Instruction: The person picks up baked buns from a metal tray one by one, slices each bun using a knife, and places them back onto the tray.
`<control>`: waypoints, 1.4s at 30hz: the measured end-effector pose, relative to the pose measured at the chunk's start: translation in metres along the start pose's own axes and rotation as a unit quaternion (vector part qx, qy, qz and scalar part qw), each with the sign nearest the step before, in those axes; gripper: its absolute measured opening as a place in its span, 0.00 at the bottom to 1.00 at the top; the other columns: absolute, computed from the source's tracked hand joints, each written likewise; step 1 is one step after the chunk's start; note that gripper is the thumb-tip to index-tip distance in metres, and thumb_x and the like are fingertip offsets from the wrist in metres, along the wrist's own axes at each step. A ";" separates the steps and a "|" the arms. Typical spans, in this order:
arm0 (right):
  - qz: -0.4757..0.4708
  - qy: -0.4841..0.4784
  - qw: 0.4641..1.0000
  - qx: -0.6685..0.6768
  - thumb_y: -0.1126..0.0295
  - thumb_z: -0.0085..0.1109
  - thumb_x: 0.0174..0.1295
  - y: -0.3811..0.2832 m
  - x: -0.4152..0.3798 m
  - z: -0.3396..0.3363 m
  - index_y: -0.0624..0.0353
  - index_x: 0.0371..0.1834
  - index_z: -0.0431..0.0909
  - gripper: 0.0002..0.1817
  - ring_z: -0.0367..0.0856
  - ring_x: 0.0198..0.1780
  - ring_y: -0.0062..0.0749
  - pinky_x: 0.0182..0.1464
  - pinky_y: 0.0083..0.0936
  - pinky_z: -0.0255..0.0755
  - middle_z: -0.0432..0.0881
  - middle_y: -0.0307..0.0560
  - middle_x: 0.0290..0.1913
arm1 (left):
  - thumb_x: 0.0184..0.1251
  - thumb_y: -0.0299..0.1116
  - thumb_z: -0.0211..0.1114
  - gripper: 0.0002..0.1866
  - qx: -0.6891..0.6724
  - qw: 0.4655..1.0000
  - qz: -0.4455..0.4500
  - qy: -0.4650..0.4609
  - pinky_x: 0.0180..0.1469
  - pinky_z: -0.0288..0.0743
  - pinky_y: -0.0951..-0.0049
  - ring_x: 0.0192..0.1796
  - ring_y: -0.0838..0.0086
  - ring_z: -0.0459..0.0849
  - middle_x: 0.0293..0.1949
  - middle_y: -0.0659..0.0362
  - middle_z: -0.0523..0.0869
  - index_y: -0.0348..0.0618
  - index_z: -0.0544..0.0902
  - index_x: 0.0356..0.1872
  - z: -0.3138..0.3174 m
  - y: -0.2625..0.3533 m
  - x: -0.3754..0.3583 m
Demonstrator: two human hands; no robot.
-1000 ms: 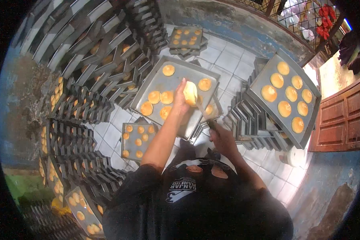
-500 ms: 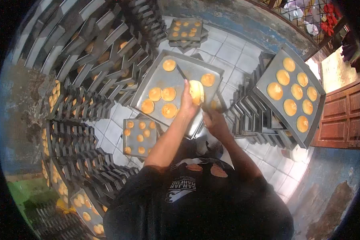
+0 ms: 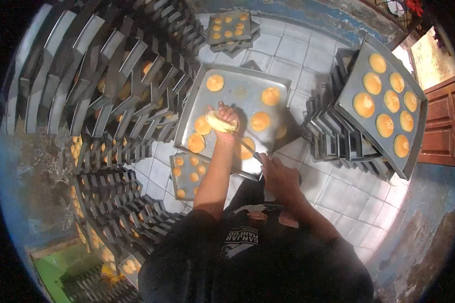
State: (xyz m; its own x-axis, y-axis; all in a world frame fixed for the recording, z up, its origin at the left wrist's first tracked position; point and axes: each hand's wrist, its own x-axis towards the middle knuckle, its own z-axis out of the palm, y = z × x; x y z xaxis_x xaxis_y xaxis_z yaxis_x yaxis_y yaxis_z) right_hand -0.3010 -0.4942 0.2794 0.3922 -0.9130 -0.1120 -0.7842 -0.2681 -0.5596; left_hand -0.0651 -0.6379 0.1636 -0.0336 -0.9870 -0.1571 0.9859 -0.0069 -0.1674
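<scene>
Over the large metal tray (image 3: 189,103) in the middle, my left hand (image 3: 226,118) grips a bread bun (image 3: 218,123) whose pale yellow side shows. My right hand (image 3: 278,174) is closed round the handle of a thin knife (image 3: 249,148), its blade slanting up toward my left hand. Round golden buns lie on the tray, among them one at the upper left (image 3: 215,83) and one at the upper right (image 3: 270,96). Another bun (image 3: 247,148) lies under the knife blade, and more are partly hidden by my left hand and forearm.
Tall stacks of trays (image 3: 91,55) line the left side. At the right, a tray of buns (image 3: 359,123) tops another stack. A small tray (image 3: 229,40) sits at the back, and another (image 3: 187,189) lies on the tiled floor left of my forearm. A wooden door (image 3: 440,126) is far right.
The view has shifted. My left hand has moved left with the bun and turned it. The knife has come away from the bun toward my right hand's side. A bun now lies near the tray's middle right.
</scene>
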 end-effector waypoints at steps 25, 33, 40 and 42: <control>0.305 0.079 0.874 0.370 0.62 0.57 0.76 0.026 -0.006 0.011 0.61 0.66 0.79 0.21 0.68 0.22 0.12 0.23 0.15 0.62 0.80 0.35 0.27 | 0.74 0.49 0.60 0.28 0.835 0.293 0.395 0.248 0.65 0.72 0.55 0.61 0.47 0.81 0.56 0.38 0.84 0.31 0.79 0.60 -0.045 0.110 0.150; 0.348 0.040 0.859 0.375 0.66 0.57 0.75 0.012 -0.015 0.006 0.63 0.67 0.77 0.21 0.67 0.22 0.12 0.25 0.15 0.62 0.81 0.34 0.29 | 0.57 0.56 0.74 0.42 0.906 0.302 0.052 0.292 0.61 0.76 0.51 0.57 0.42 0.83 0.53 0.36 0.85 0.33 0.75 0.65 -0.040 0.144 0.190; 0.281 0.036 0.857 0.431 0.68 0.57 0.74 0.011 -0.002 -0.007 0.63 0.69 0.76 0.22 0.77 0.32 0.17 0.33 0.16 0.71 0.86 0.41 0.37 | 0.58 0.43 0.77 0.31 0.693 0.667 0.187 0.199 0.60 0.79 0.57 0.57 0.55 0.86 0.52 0.44 0.87 0.39 0.78 0.59 -0.054 0.098 0.135; 0.182 0.075 0.899 0.390 0.70 0.58 0.73 0.015 0.008 0.000 0.60 0.68 0.75 0.21 0.70 0.23 0.13 0.26 0.18 0.64 0.82 0.37 0.30 | 0.63 0.43 0.74 0.26 0.542 0.795 0.218 0.165 0.60 0.79 0.56 0.58 0.58 0.85 0.54 0.47 0.87 0.41 0.79 0.58 -0.022 0.086 0.107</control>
State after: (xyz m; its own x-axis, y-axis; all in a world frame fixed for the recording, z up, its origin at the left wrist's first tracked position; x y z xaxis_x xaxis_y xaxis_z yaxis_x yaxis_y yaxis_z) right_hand -0.3093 -0.5053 0.2699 0.0632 -0.9434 -0.3256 -0.2480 0.3012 -0.9208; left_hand 0.0120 -0.7410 0.1106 0.4853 -0.8390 -0.2463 0.4715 0.0138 0.8818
